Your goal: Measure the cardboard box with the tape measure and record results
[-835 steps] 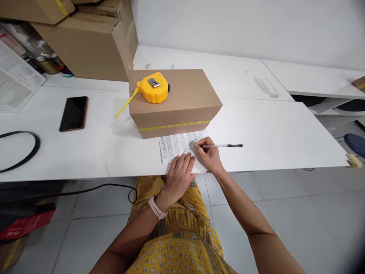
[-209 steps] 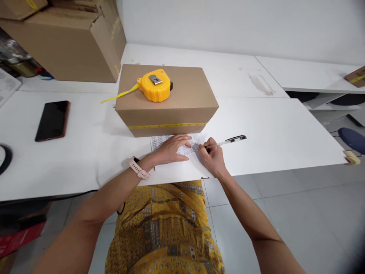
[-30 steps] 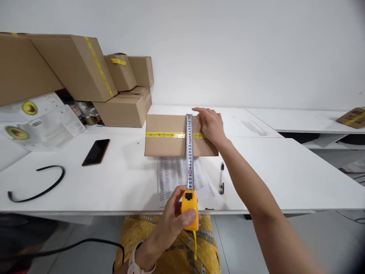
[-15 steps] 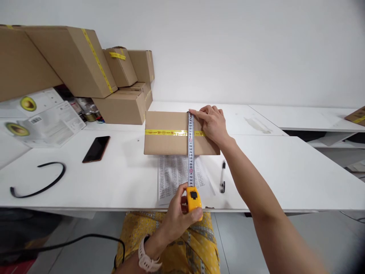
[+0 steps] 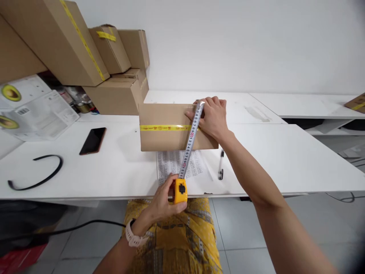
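Observation:
My left hand (image 5: 164, 199) is closed around a yellow tape measure (image 5: 180, 191) at the table's front edge, thumb along its side. Out of the case runs the pulled-out blade (image 5: 190, 142), slanting up and to the right across a cardboard box (image 5: 162, 141) sealed with yellow tape. The blade's tip lies by the box's far edge, against my right hand (image 5: 213, 118). That hand grips the box's far right part, one finger lying on the top face and the others bent over the far edge. Beneath the box's near side, a printed sheet (image 5: 196, 167) is partly covered.
A pen (image 5: 221, 165) lies right of the sheet. To the left are a phone (image 5: 92, 141) and a curved black strip (image 5: 58, 169). Stacked cardboard boxes (image 5: 114, 95) and a white carton with avocado pictures (image 5: 42, 108) stand at the back left. Another box (image 5: 356, 103) shows far right.
The tape measure case has moved left, so the blade, straight across the box before, now slants. Its tip has shifted right, and my right fingertip no longer presses on it. The view has tilted down.

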Demonstrator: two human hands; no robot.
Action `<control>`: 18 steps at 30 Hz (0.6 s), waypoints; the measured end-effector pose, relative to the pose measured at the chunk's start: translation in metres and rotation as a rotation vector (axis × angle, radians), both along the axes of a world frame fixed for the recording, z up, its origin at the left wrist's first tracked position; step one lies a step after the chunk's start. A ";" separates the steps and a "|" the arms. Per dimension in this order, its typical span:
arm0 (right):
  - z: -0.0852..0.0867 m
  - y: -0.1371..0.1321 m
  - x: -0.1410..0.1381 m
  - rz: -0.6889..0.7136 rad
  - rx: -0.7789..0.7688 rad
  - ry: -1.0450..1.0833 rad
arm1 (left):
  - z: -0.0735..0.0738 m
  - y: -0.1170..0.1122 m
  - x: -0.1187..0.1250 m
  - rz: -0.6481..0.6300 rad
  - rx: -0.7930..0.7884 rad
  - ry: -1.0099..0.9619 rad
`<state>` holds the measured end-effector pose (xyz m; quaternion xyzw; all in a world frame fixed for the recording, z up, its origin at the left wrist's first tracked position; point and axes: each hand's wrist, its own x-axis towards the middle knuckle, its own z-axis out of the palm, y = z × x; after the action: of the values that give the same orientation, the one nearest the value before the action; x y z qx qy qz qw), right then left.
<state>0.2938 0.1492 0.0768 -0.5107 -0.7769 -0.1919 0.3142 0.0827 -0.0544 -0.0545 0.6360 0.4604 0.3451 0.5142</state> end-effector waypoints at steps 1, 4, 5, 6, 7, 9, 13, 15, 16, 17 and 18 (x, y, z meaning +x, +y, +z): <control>-0.002 -0.003 -0.001 0.012 0.015 -0.006 | 0.001 0.002 -0.003 -0.029 -0.002 0.006; -0.014 -0.012 -0.002 0.062 0.053 -0.030 | 0.005 0.005 -0.009 -0.076 -0.013 0.008; -0.021 -0.015 -0.002 0.081 0.063 -0.036 | 0.005 0.006 -0.010 -0.085 -0.015 0.004; -0.029 -0.019 -0.001 0.101 0.072 -0.038 | 0.005 0.007 -0.011 -0.094 -0.014 -0.001; -0.038 -0.023 0.000 0.121 0.081 -0.036 | 0.005 0.007 -0.012 -0.108 -0.011 -0.004; -0.058 -0.031 0.004 0.164 0.094 -0.023 | 0.005 0.009 -0.013 -0.136 -0.001 -0.005; -0.083 -0.035 0.012 0.201 0.044 -0.010 | 0.006 0.010 -0.014 -0.163 0.018 -0.006; -0.082 -0.031 0.015 0.178 -0.027 -0.018 | 0.007 0.010 -0.014 -0.160 0.007 -0.014; -0.079 -0.028 0.015 0.164 -0.059 -0.022 | 0.008 0.010 -0.014 -0.157 -0.003 -0.017; -0.077 -0.025 0.014 0.154 -0.085 -0.025 | 0.008 0.010 -0.014 -0.154 -0.011 -0.020; -0.074 -0.023 0.012 0.153 -0.105 -0.029 | 0.008 0.010 -0.014 -0.151 -0.016 -0.024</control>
<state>0.3061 0.1258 0.0026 -0.4629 -0.8270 -0.1336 0.2896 0.0687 -0.0443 -0.0464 0.6607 0.4077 0.3092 0.5493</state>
